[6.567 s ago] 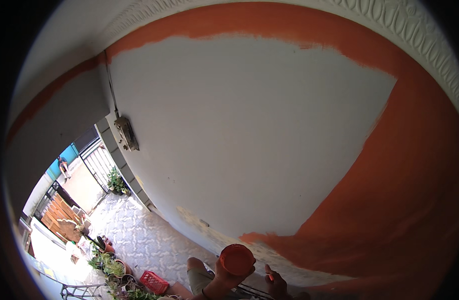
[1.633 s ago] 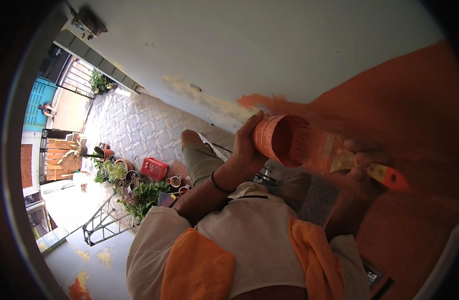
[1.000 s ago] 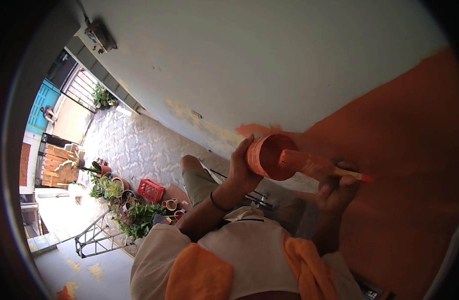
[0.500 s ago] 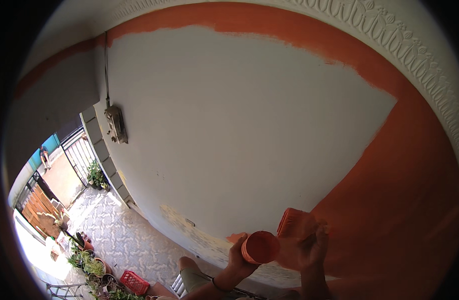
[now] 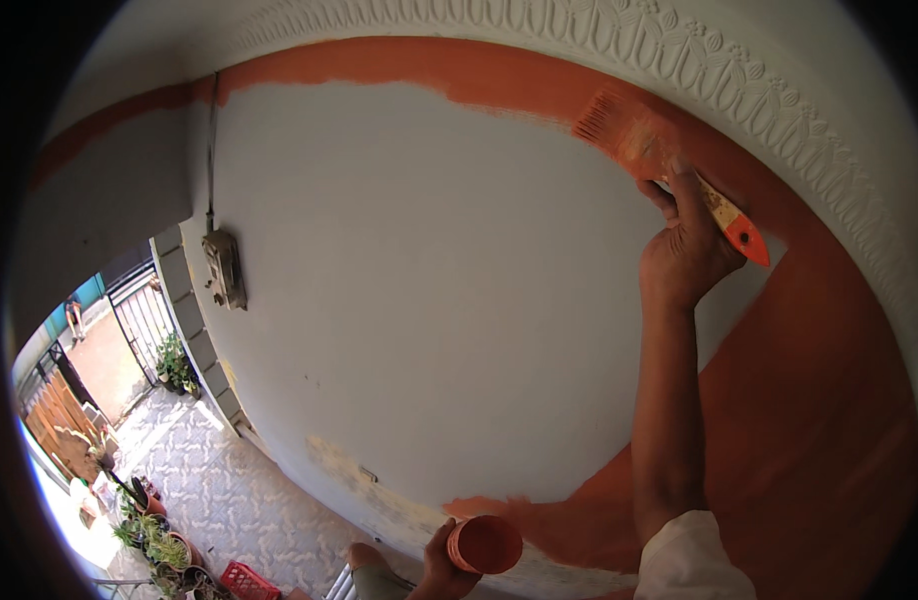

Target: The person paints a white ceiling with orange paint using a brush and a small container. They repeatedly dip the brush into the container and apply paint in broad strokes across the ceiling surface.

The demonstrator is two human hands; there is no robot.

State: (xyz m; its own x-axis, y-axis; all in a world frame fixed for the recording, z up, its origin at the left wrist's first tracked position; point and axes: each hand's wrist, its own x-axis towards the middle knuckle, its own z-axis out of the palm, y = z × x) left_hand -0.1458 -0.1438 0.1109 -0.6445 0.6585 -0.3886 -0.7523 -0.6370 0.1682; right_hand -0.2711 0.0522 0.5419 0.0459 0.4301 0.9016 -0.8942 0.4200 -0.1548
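My right hand (image 5: 687, 245) is closed round the handle of a wide paintbrush (image 5: 721, 212), its arm stretched up to the top right of the wall. The orange-coated bristles meet the wall (image 5: 429, 270) at the lower edge of the painted orange band (image 5: 519, 78). Low in the view, my left hand (image 5: 441, 568) grips an orange paint cup (image 5: 486, 545) by its left side, the open mouth facing me. Its inside is orange; how much paint it holds I cannot tell. Pale grey wall lies between the orange areas.
White moulded trim (image 5: 619, 40) runs above the band. A metal electrical box (image 5: 224, 268) with a conduit is fixed at the left. Below are patterned floor tiles (image 5: 249, 500), potted plants (image 5: 169, 545), a red crate (image 5: 247, 580) and a gate (image 5: 137, 315). A person (image 5: 75, 316) is outside.
My right hand has swung the brush from beside the cup up to the orange band at the upper right. The cup in my left hand now appears lower and slightly further left.
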